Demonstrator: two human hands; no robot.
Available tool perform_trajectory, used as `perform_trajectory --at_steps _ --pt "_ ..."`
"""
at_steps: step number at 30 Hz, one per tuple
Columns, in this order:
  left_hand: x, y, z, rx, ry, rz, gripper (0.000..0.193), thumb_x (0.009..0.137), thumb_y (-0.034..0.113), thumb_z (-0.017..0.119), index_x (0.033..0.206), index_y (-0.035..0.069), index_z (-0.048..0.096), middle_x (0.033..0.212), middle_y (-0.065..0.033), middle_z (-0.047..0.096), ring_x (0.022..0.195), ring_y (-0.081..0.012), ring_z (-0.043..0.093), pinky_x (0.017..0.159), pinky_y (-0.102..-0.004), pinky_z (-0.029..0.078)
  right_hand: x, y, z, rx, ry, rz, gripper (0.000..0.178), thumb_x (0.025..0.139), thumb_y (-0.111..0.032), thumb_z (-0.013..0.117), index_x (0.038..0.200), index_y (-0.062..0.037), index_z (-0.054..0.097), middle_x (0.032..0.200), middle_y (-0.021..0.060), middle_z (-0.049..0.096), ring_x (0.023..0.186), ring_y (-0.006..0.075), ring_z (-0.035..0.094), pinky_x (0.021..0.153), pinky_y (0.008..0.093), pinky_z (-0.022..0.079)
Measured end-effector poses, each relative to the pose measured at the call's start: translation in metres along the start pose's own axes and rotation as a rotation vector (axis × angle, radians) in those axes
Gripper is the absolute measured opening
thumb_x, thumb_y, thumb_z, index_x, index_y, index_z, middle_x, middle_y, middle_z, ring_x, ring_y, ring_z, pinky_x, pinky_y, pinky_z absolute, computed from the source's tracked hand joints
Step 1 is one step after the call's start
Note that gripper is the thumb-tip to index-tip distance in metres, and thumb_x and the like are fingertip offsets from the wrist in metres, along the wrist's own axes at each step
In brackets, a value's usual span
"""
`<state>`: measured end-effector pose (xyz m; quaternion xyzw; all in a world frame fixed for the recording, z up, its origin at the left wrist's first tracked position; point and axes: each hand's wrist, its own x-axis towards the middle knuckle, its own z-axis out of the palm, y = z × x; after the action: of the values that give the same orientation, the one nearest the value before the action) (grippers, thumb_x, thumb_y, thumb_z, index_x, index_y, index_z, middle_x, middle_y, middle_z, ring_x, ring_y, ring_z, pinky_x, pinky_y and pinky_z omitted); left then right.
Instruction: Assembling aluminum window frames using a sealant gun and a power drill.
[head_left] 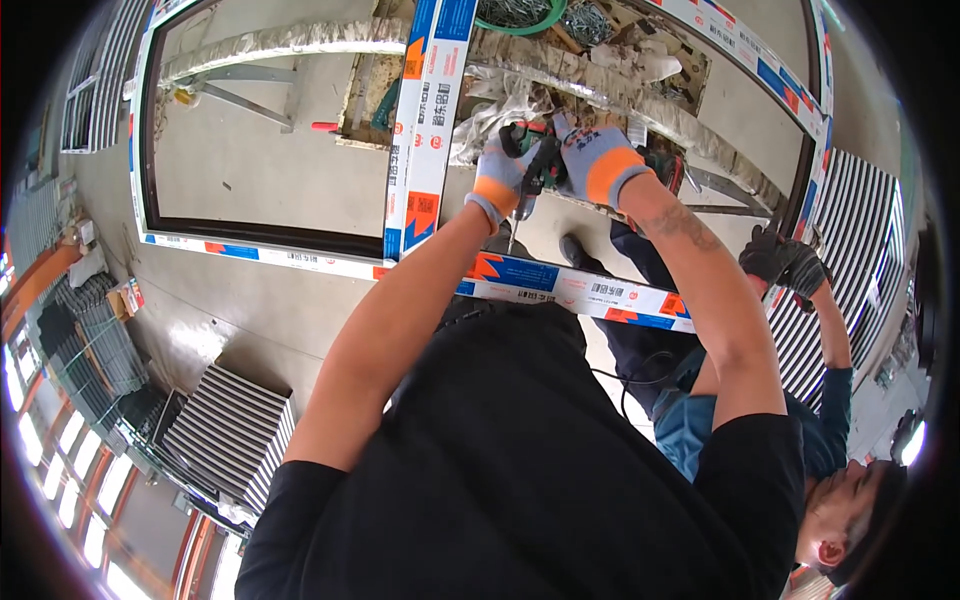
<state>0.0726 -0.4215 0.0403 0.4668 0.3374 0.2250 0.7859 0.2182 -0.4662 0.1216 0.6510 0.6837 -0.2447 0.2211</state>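
Both my hands wear grey and orange work gloves and grip one power drill. My left hand holds its lower body, while my right hand wraps the rear. The drill's bit points down at the near rail of a large window frame covered in white, blue and orange protective film. A vertical bar of the frame meets that rail just left of my hands.
A co-worker crouches at the lower right, one dark-gloved hand on the frame's right side. Stacks of ribbed metal profiles lie on the concrete floor. A green basin of screws and a metal trestle stand beyond the frame.
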Motion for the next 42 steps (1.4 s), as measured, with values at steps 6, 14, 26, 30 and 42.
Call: perform_trajectory --at_steps 6,14,26,30,42 --pt "-0.003 0.005 0.006 -0.193 0.073 -0.120 0.012 0.086 0.011 0.066 0.092 0.004 0.058 0.074 -0.0013 0.063 0.063 -0.0092 0.057 0.058 -0.0246 0.045 0.000 -0.002 -0.010 -0.006 -0.051 0.031 0.066 0.077 -0.033 0.062 0.127 0.0042 0.040 0.089 0.0168 0.068 0.081 0.0334 0.067 0.068 0.0414 0.052" --pt "-0.008 -0.006 0.000 -0.080 0.043 -0.077 0.017 0.085 0.011 0.069 0.098 0.004 0.060 0.084 -0.0013 0.065 0.072 -0.0089 0.059 0.063 -0.0242 0.047 0.000 -0.005 0.006 0.025 -0.022 0.022 0.069 0.076 -0.033 0.062 0.129 0.0045 0.039 0.087 0.0166 0.068 0.078 0.0321 0.067 0.066 0.0398 0.052" --pt "-0.018 -0.012 -0.005 0.076 0.072 -0.120 0.024 0.085 0.014 0.070 0.105 0.004 0.060 0.092 -0.0012 0.067 0.082 -0.0072 0.060 0.072 -0.0237 0.048 -0.004 -0.014 0.009 0.022 -0.051 0.031 0.087 0.074 -0.048 0.062 0.134 0.0094 0.034 0.083 0.0169 0.068 0.078 0.0306 0.067 0.069 0.0371 0.052" --pt "-0.020 -0.013 -0.010 0.189 0.068 -0.111 0.027 0.084 0.021 0.070 0.104 0.005 0.060 0.091 -0.0035 0.068 0.080 -0.0102 0.061 0.074 -0.0256 0.048 -0.002 -0.017 0.005 0.058 -0.106 0.031 0.087 0.073 -0.046 0.064 0.132 0.0108 0.034 0.085 0.0181 0.068 0.078 0.0330 0.067 0.068 0.0386 0.053" --pt "-0.109 0.054 -0.056 1.285 0.064 0.343 0.040 0.079 0.025 0.063 0.115 0.007 0.060 0.113 -0.0103 0.061 0.107 -0.0307 0.056 0.093 -0.0417 0.043 0.037 0.032 0.013 0.711 -0.522 -0.045 0.032 0.062 -0.024 0.083 0.086 -0.0069 0.070 0.073 0.0043 0.067 0.066 0.0122 0.060 0.060 0.0283 0.047"
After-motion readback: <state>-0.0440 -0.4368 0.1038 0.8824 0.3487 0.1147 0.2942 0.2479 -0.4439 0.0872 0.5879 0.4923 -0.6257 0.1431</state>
